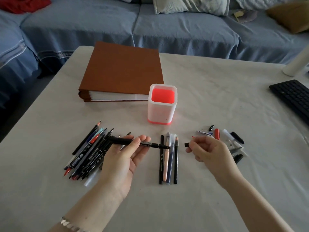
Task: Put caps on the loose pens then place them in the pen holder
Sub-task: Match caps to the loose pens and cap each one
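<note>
My left hand (124, 156) holds a black uncapped pen (155, 145) level, its tip pointing right. My right hand (206, 150) pinches a small black cap (187, 144) a short gap to the right of the pen's tip. A pile of several loose pens (90, 151) lies to the left, partly under my left hand. Several more pens (168, 163) lie side by side between my hands. Loose caps (234, 139), black, red and white, are scattered behind my right hand. The white pen holder (161, 113) with a red inside stands upright behind the pens, with nothing visible in it.
A thick brown album (123, 71) lies behind the holder at the back left. A black keyboard (292, 96) sits at the right edge, with a white cylinder (297, 62) beyond it. A blue-covered sofa runs behind the white table (209, 91).
</note>
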`<state>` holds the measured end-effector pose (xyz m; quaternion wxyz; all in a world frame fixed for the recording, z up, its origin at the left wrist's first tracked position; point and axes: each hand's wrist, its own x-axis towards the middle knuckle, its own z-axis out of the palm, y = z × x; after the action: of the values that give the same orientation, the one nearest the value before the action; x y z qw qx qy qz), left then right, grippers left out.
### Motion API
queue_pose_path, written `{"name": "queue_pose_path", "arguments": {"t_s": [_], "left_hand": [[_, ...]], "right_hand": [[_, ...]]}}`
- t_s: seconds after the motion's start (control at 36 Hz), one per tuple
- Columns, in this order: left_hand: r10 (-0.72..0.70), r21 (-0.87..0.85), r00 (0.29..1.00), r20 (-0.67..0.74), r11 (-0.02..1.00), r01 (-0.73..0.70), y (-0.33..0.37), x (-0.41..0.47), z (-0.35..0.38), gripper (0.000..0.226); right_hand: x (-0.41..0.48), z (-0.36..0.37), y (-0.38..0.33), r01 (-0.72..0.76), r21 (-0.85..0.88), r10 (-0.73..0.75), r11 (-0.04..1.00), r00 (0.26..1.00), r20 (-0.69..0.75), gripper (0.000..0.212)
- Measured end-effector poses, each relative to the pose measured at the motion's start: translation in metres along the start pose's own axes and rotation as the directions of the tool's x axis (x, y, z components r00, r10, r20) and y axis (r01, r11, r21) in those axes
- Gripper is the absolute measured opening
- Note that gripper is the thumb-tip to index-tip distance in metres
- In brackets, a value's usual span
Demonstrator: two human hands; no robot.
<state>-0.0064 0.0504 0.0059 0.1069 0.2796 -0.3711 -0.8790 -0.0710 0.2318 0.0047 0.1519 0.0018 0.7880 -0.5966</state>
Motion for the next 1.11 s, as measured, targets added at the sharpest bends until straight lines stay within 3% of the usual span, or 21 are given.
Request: {"name": "queue_pose_path", "arguments": {"t_s": [0.14,0.44,0.53,0.61,0.67,0.72,0.78,0.86,0.97,1.11], "left_hand": [[-0.03,-0.018,1.0,0.009,0.999,0.03,-0.002,-0.001,0.003,0.014],[-0.014,-0.001,0.999,0.048,1.0,0.014,-0.003,-0.009,0.01,0.013],[0.004,0.01,0.998,0.057,1.0,-0.004,-0.004,-0.013,0.012,0.014],[0.022,0.03,0.998,0.056,0.999,-0.023,-0.006,-0.016,0.015,0.016],[0.038,0.055,0.998,0.048,0.998,-0.041,-0.007,-0.019,0.017,0.018],[0.047,0.065,0.997,0.055,0.997,-0.05,-0.008,-0.021,0.018,0.02],[0.052,0.072,0.996,0.066,0.996,-0.057,-0.008,-0.023,0.02,0.022],[0.063,0.095,0.994,0.086,0.993,-0.071,-0.008,-0.023,0.021,0.023],[-0.009,0.134,0.99,0.143,0.991,-0.01,-0.011,-0.017,0.014,0.022],[-0.024,0.447,0.992,0.124,0.894,-0.035,-0.019,-0.011,0.001,0.016]], "right_hand": [[-0.021,0.006,-0.01,0.073,0.159,-0.082,0.985,0.995,0.052,0.02],[-0.026,0.013,-0.014,0.113,0.112,-0.126,0.987,0.985,0.121,0.023],[-0.026,0.014,-0.012,0.158,0.043,-0.162,0.986,0.98,0.117,0.03],[-0.027,0.011,-0.007,0.273,-0.187,-0.259,0.944,0.961,0.098,0.032],[-0.028,0.01,-0.006,0.346,-0.301,-0.334,0.889,0.938,0.093,0.022],[-0.029,0.011,-0.004,0.396,-0.338,-0.386,0.854,0.917,0.098,0.014],[-0.029,0.012,-0.002,0.425,-0.348,-0.413,0.836,0.904,0.113,0.026],[-0.029,0.012,-0.002,0.4,-0.293,-0.38,0.869,0.917,0.124,0.016],[-0.03,0.012,0.0,0.333,-0.341,-0.269,0.879,0.937,0.222,0.021],[-0.028,0.018,0.004,0.414,-0.522,-0.202,0.746,0.887,0.415,0.016]]}}
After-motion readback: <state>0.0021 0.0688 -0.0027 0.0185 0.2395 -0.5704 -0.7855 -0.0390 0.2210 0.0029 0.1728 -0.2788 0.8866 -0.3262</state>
